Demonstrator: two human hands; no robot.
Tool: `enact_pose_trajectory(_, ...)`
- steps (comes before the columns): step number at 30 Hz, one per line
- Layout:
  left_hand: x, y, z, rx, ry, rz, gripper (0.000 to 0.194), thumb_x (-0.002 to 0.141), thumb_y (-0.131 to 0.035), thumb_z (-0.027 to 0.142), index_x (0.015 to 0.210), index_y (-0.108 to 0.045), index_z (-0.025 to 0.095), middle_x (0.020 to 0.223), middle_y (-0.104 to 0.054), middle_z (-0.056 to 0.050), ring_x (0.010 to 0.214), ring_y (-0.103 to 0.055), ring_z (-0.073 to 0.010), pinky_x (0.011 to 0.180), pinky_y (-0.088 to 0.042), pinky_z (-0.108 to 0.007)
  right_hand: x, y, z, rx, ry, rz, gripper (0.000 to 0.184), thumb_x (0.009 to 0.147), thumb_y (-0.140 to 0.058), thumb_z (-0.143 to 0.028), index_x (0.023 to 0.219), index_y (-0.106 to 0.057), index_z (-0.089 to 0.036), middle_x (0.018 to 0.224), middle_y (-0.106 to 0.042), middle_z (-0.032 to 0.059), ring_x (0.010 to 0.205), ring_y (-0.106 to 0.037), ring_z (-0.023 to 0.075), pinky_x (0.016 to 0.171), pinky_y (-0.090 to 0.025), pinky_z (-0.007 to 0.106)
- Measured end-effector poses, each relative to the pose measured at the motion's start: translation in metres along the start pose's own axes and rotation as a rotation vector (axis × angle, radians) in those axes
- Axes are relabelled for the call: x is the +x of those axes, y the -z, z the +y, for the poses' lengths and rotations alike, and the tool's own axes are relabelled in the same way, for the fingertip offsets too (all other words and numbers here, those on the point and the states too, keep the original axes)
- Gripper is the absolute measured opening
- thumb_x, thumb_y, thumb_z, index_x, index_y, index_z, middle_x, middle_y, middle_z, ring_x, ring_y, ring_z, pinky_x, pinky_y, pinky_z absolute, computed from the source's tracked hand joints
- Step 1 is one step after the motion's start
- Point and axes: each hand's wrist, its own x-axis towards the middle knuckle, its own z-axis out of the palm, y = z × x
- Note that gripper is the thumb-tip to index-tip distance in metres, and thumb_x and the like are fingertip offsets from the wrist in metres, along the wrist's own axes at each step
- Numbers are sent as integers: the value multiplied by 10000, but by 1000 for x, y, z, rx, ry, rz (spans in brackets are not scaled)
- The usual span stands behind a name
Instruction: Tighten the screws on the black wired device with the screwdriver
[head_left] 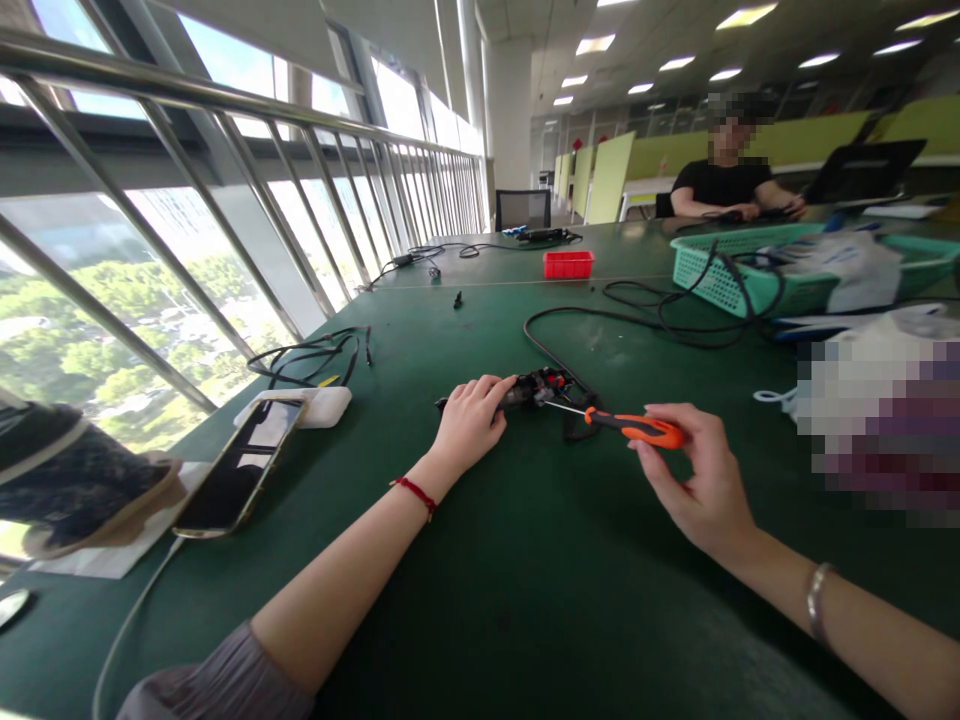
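My left hand (474, 415) is wrapped over a black corded device (534, 388) and holds it against the green table (480, 600). At its right end the device's inner parts and a bit of red show; its kind I cannot make out. An orange and black screwdriver (637, 428) is in my right hand (701, 480), gripped at the handle end between thumb and fingers. Its thin metal shaft points left, with the tip at the device's exposed end. Whether the tip sits in a screw is too small to tell. A black cord (551, 345) curves away behind the device.
A phone (244, 470) rests on a white object (326, 407) at left, near coiled cables (315, 352). Farther back are a red tray (568, 265) and a green basket (712, 275) with bags. Across the table sits a person (724, 185). A metal railing (225, 95) runs along the left.
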Motion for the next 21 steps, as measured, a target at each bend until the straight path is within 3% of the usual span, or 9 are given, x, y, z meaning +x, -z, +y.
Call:
enact_pose_trajectory(3,0,0,0,-1,4,-7,509,818,-450,113,1314,-466,227,1184,-583,-59,1047,-561,-215,937,-426,-370,2,1,-5,-27,30,-22,266,849,-560,-270,1101,-512,-199,930,-640,69,733,-675,165,650,-556,290)
enact_pose_trajectory(7,0,0,0,-5,0,-9,527,817,-449,113,1330,-454,235,1184,-581,-60,1049,-561,-213,942,-422,-371,7,4,-13,-1,19,-219,114,899,-481,-284,954,-550,-212,609,-606,-35,447,-567,93,445,-461,205)
enact_pose_trajectory(9,0,0,0,-2,-4,-7,526,820,-445,114,1332,-451,232,1186,-580,-59,1050,-561,-214,939,-421,-369,7,5,-13,19,8,-233,131,917,-450,-274,969,-552,-211,557,-573,-53,412,-537,86,427,-439,199)
enact_pose_trajectory(11,0,0,0,0,-4,-10,523,821,-442,114,1331,-451,230,1191,-578,-58,1053,-561,-214,934,-422,-365,6,4,-10,1,-12,-181,163,920,-452,-270,1043,-539,-206,595,-577,-44,453,-563,98,464,-463,214)
enact_pose_trajectory(15,-1,0,-1,1,-4,-10,516,821,-442,113,1326,-454,215,1192,-579,-62,1052,-560,-217,927,-422,-365,4,2,-4,-30,17,-34,241,879,-526,-244,1115,-505,-200,880,-611,45,724,-650,154,635,-531,271)
enact_pose_trajectory(17,-1,-1,-1,2,-9,-7,515,820,-442,112,1325,-454,210,1191,-579,-63,1052,-560,-218,928,-421,-367,4,1,-3,-8,50,-29,226,877,-519,-220,1102,-512,-204,947,-595,65,803,-645,166,675,-533,282)
enact_pose_trajectory(21,-1,0,-1,9,-7,-10,514,819,-444,112,1322,-456,218,1194,-581,-61,1051,-563,-216,922,-421,-363,4,3,-6,12,-12,-140,191,909,-474,-252,1091,-511,-208,755,-578,4,590,-598,120,552,-500,244)
